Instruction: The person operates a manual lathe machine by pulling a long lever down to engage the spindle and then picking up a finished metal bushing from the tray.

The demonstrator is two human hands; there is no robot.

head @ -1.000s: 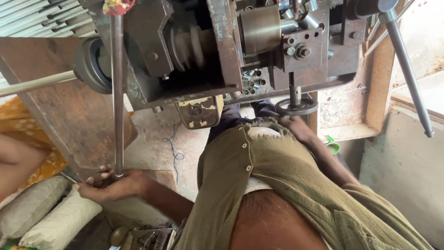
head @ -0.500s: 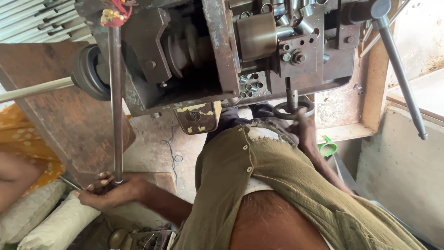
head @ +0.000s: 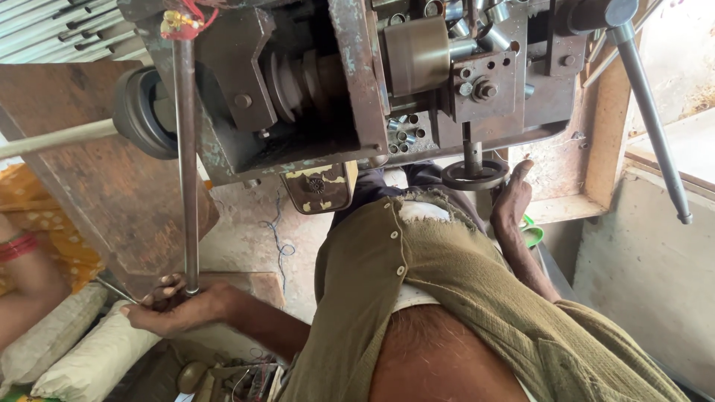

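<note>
My left hand is at the lower left, closed around the bottom end of a long steel rod. The rod hangs straight down from a red and yellow thread tie on the rusty metal machine. At the right, my right hand is against the rim of a small round handwheel on a short vertical shaft under the machine. Its fingers curl at the rim and one digit points up. My olive buttoned shirt fills the lower middle.
A long lever with a knob end slants down the right side. A brown metal panel and pale stuffed sacks are at the left, beside another person's arm in yellow cloth. A black pulley carries a pale shaft.
My right hand has slid from over the handwheel to its right edge. My left hand keeps hold of the rod's end. The view has shifted slightly.
</note>
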